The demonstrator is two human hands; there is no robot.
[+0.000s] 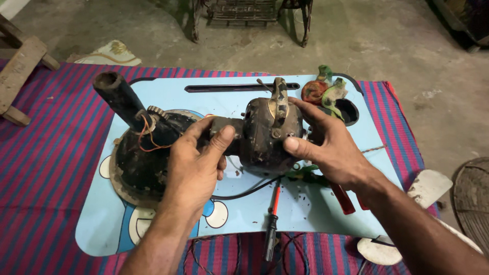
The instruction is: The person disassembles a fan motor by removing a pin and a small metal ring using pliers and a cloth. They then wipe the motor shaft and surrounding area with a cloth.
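Note:
A dirty grey-brown fan motor (265, 132) is held up over a light blue lap table (326, 209). My left hand (196, 163) grips the motor's rear neck, thumb on top. My right hand (326, 145) is closed on the motor's front, fingers over the top and thumb pressed on its side. Left of the motor lies a black round fan base (135, 163) with a dark stand tube (119, 99) sticking up from it and thin orange wires near the joint. A black cable runs out from under the motor.
A red and black screwdriver (271, 216) and red-handled pliers (342, 198) lie on the table near me. A bundle of coloured rags (321, 91) sits by the round cup hole (349, 112). Underneath is a red and blue striped cloth (46, 163). White fan blades (425, 186) and a wire grille (472, 196) lie right.

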